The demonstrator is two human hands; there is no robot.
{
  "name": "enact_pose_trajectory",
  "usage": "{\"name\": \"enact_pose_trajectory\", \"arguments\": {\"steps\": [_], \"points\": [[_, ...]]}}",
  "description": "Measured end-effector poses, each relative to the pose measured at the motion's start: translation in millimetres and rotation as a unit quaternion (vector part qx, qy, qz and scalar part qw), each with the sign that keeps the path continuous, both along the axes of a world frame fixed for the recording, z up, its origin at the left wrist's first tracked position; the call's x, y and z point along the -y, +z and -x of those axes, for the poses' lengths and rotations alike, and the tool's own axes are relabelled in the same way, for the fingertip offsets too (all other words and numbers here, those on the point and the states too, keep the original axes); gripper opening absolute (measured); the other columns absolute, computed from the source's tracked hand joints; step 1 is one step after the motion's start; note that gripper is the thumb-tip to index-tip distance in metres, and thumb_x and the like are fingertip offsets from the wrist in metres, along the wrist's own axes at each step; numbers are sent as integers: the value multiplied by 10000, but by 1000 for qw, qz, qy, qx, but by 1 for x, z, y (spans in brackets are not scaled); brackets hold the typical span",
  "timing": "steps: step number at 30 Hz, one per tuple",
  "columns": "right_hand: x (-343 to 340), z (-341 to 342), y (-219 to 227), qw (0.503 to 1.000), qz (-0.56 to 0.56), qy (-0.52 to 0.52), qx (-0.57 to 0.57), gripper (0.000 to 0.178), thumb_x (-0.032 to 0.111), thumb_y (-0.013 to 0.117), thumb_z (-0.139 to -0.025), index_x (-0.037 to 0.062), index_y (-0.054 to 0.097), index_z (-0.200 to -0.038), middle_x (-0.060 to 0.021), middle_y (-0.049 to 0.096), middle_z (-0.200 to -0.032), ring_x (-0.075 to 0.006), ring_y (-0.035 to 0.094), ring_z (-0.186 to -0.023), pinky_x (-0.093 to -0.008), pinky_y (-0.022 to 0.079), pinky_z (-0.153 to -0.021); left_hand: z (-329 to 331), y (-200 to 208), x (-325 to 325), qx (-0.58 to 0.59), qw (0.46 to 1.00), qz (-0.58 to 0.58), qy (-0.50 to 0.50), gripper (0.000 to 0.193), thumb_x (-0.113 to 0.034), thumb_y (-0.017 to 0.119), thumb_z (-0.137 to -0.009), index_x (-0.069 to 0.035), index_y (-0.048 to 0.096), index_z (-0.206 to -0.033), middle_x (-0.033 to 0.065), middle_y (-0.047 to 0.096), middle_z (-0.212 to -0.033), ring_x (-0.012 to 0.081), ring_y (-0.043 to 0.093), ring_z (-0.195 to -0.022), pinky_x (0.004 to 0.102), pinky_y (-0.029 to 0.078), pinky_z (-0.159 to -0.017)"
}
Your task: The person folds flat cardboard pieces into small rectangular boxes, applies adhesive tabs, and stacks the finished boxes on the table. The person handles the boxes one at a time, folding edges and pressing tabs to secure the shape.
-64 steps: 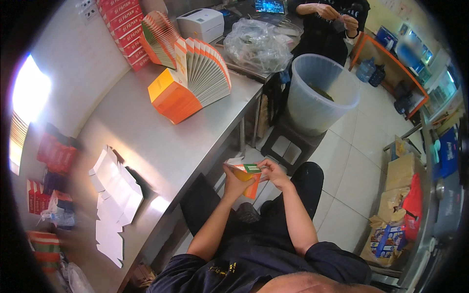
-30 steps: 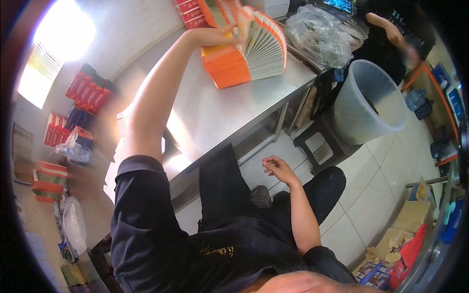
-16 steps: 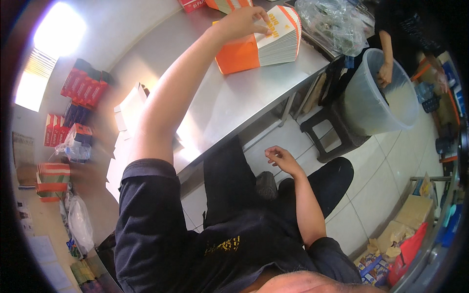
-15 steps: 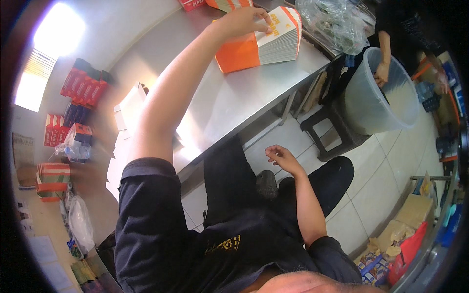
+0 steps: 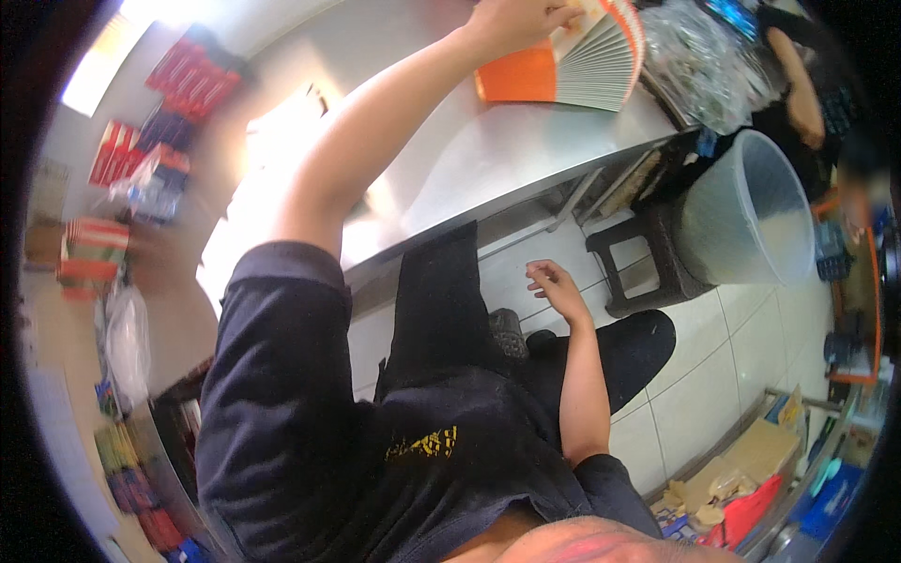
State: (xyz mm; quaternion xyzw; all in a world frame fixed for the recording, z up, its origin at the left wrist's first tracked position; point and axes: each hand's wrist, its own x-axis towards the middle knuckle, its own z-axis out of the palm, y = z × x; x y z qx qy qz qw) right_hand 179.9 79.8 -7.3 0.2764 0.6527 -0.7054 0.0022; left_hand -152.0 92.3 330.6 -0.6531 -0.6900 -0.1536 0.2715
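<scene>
My left hand reaches across the steel table, its fingers bent and pinching at the upper edge of a stack of flat orange-and-white cartons. The stack is one thick pile, its white edges spread like a fan on the right side. Part of the pile is cut off by the top of the picture. My right hand hangs above the floor near my knee. Its fingers are loosely curled and apart, with nothing in them.
The steel table has clear plastic bags at its far right. A translucent tub stands on a dark stool, with a co-worker's arm behind it. Red boxes line the left; a cardboard box sits lower right.
The view has shifted, so the table and stack sit higher and farther right. The cartons' edges look more fanned out. The co-worker's hand has come out of the tub.
</scene>
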Motion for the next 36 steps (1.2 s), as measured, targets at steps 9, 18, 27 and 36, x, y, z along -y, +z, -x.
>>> {"name": "enact_pose_trajectory", "arguments": {"steps": [9,18,27,36], "points": [[2,-12,19,999,-21,-23,9,375,366,680,-964,63,659,-1184,-54,681,-1024,-157,665,-883,-302,524,-746,34,29,204,348,915,150,141,619,-424,778,-835,-104,559,-1318,171,606,-1251,285,573,-1160,403,455,-1010],[12,6,23,999,-17,36,20,385,362,682,-962,59,655,-1199,-59,678,-1009,-164,670,-898,-320,531,-762,-1,-42,362,287,872,298,260,805,-400,903,-667,-148,569,-1356,128,592,-1343,282,556,-1228,422,430,-1050],[12,-5,19,999,-24,31,37,382,350,670,-970,58,646,-1217,-62,685,-1050,-168,673,-907,-314,528,-777,33,-30,382,461,803,203,318,469,-441,675,-945,-61,694,-1219,135,719,-1092,179,641,-961,323,512,-878],[3,-12,5,998,-55,-18,-3,365,331,686,-963,67,650,-1213,-72,686,-1068,-170,681,-873,-323,540,-758,-106,57,313,155,935,-252,198,186,-142,667,-980,43,691,-972,134,740,-875,173,717,-842,330,603,-736]]}}
